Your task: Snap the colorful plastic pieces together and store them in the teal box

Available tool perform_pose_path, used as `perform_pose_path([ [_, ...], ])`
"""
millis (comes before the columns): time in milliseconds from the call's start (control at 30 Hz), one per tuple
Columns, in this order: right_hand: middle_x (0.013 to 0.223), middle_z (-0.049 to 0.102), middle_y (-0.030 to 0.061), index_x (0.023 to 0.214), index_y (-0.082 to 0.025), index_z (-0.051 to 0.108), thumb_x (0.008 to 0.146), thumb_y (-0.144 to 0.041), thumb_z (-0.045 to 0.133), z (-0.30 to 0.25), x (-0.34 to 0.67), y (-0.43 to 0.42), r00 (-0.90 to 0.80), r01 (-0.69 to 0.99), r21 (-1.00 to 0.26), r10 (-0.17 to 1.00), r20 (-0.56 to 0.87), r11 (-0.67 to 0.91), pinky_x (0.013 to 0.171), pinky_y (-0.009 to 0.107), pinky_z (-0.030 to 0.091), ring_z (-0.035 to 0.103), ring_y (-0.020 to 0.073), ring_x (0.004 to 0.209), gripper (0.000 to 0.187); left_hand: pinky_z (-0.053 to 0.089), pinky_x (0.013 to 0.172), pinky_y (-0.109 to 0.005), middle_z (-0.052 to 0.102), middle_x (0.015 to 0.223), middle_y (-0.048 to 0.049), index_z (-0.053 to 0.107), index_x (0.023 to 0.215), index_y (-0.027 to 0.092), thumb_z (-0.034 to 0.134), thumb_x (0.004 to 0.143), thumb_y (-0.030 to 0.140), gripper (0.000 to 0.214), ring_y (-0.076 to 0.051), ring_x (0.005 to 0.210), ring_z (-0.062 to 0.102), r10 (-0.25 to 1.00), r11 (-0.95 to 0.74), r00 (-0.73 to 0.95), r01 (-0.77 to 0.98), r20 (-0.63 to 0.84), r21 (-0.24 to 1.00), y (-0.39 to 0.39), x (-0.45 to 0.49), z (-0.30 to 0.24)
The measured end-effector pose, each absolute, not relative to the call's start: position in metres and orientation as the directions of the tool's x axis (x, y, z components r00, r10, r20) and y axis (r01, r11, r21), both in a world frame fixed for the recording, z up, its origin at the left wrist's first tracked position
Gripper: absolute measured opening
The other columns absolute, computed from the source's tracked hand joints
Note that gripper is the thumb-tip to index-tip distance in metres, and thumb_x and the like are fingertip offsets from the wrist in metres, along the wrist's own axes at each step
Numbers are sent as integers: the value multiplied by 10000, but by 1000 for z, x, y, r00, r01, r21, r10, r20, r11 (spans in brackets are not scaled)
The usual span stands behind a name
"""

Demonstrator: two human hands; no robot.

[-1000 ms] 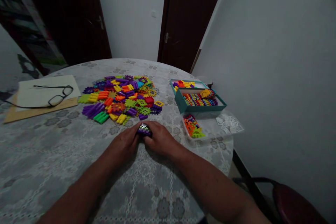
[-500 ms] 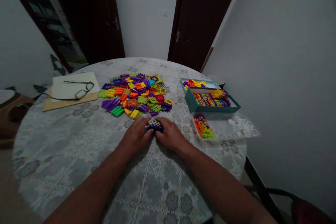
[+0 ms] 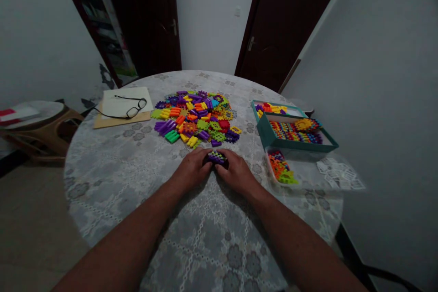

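Observation:
My left hand and my right hand meet on the round table, fingers curled. Between them they grip a small purple block piece with light studs on top. Just beyond the hands lies a pile of colourful interlocking plastic blocks in purple, orange, yellow and green. Both forearms stretch toward me across the patterned tablecloth.
A teal box with sorted blocks stands at the right, a clear lid with more pieces in front of it. Glasses lie on paper at the left. A low stool stands left of the table; dark doors are behind.
The view has swung left, so everything has shifted right in the picture. The hands stay together on the purple piece.

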State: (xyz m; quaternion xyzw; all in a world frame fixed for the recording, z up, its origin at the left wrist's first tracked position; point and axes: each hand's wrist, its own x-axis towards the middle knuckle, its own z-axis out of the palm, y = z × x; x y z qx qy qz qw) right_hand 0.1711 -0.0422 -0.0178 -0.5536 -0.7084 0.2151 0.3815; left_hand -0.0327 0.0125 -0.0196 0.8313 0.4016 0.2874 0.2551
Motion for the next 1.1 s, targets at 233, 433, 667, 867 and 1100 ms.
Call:
perform_pose_path([
  [233,1401,769,128,1439,-224,711,920,-200,743,-15,173,-43,-86,635,-723,955,283,271,1183,499,540,714,305,1309,520,570,1086,-462,735,1189,-105,751,1411,218,704,940,204,474,-302,1152,702,823,-532,509,537,251,655,5,-31,-12],
  [433,1407,762,159,1449,-197,714,955,-257,734,-13,175,-45,-104,650,-706,953,285,282,1179,498,544,718,311,1299,498,569,1084,-456,740,1198,-112,732,1428,206,686,951,198,479,-299,1153,703,815,-546,516,528,265,651,5,-31,-13],
  [667,1346,784,137,1394,-215,738,977,-244,708,-11,175,-45,-134,653,-696,950,283,300,1146,487,555,731,300,1248,419,572,1090,-447,734,1202,-110,738,1399,201,650,953,186,455,-288,1154,709,827,-532,493,531,271,660,5,-30,-16],
  [867,1344,782,135,1386,-211,732,987,-219,698,-11,176,-44,-154,640,-698,944,293,321,1148,476,547,726,291,1253,401,572,1094,-459,746,1183,-115,759,1356,198,612,950,167,433,-294,1154,708,819,-536,505,502,273,678,5,-28,-15],
  [1100,1302,778,96,1355,-235,718,944,-174,756,-8,175,-41,-174,679,-671,954,245,297,1110,431,544,708,279,1221,417,565,1106,-473,769,1187,-95,778,1306,228,633,917,209,416,-298,1164,713,812,-519,525,451,254,726,14,-34,-18],
])
